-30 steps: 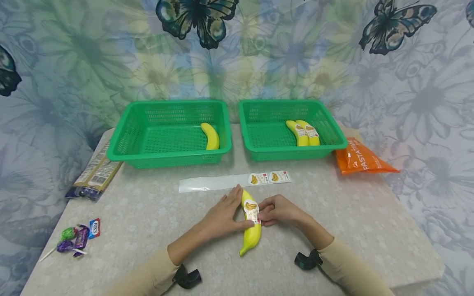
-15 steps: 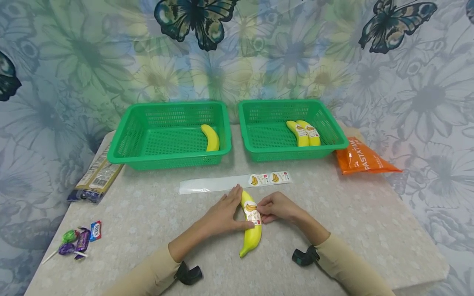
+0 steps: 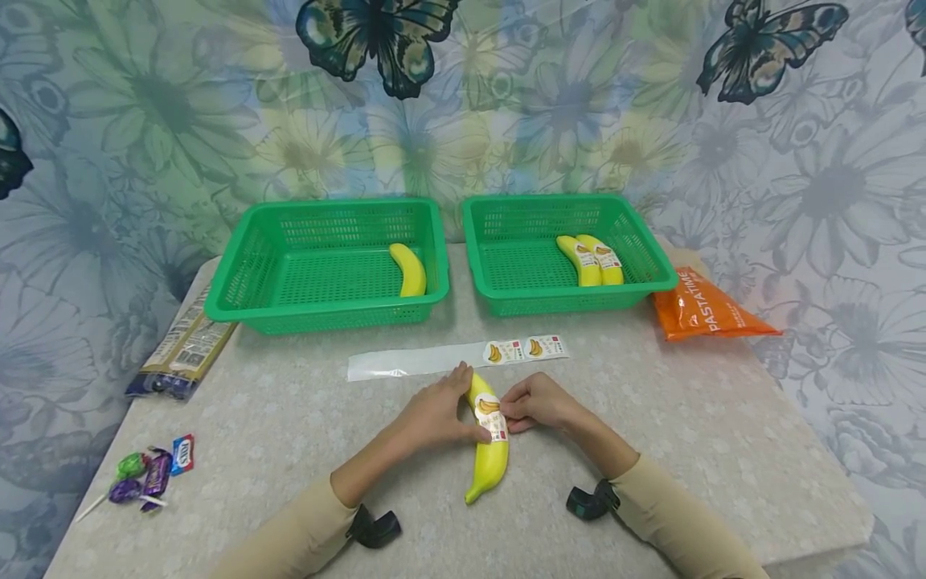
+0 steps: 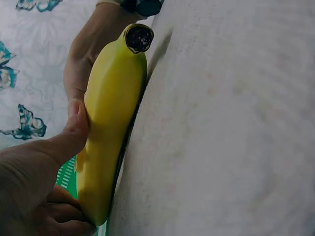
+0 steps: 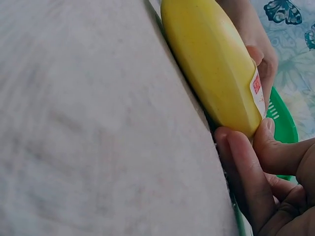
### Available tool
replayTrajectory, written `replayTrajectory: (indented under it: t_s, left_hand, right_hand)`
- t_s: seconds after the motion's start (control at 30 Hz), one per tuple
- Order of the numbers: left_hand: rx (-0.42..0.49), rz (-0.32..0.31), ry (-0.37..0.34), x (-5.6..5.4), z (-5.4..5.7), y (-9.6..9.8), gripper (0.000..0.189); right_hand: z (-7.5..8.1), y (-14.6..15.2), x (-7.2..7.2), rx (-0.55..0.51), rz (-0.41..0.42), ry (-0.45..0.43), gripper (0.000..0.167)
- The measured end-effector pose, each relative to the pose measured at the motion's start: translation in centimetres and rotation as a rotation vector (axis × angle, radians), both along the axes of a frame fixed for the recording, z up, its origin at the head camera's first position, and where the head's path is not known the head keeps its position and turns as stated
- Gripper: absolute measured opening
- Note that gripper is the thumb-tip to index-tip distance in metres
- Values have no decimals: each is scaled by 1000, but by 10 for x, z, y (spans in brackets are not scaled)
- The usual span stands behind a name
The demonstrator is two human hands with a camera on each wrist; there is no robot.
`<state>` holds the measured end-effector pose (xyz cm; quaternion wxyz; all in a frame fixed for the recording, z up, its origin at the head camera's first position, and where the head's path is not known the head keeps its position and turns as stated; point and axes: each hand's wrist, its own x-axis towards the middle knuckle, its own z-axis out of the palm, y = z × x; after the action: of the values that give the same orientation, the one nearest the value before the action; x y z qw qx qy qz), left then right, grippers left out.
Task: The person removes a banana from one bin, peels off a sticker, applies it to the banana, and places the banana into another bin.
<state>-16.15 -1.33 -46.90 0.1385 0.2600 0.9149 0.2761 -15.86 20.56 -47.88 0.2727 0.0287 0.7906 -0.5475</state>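
Observation:
A yellow banana (image 3: pixel 490 465) lies on the table, its tip toward the person. My left hand (image 3: pixel 432 414) grips it from the left, thumb on its near side and fingers at its far end. On its upper face sits a white label (image 3: pixel 491 417) printed with bananas. My right hand (image 3: pixel 538 402) is at the right side, thumb at the label's edge and curled fingers low against the peel, as the right wrist view shows. Just beyond the banana, a backing strip (image 3: pixel 412 361) carries two more labels (image 3: pixel 535 347) at its right end.
Two green baskets (image 3: pixel 325 314) stand at the back; the left holds one plain banana (image 3: pixel 411 272), the right two labelled bananas (image 3: pixel 589 261). An orange pasta bag (image 3: pixel 709 310) lies at right. At left are a gold packet (image 3: pixel 181 354) and several sweets (image 3: pixel 145 474).
My left thumb has drawn back slightly, baring more of the label. The right fingers have shifted a little along the label's edge. The banana stays in place.

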Motion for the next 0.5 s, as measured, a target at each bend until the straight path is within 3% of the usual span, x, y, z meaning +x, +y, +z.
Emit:
replayTrajectory:
  t_s: [0.5]
  left_hand:
    - [40,105,59,-12,1,3,80]
  right_hand:
    - [0,-2,-1,-23,12,15,20]
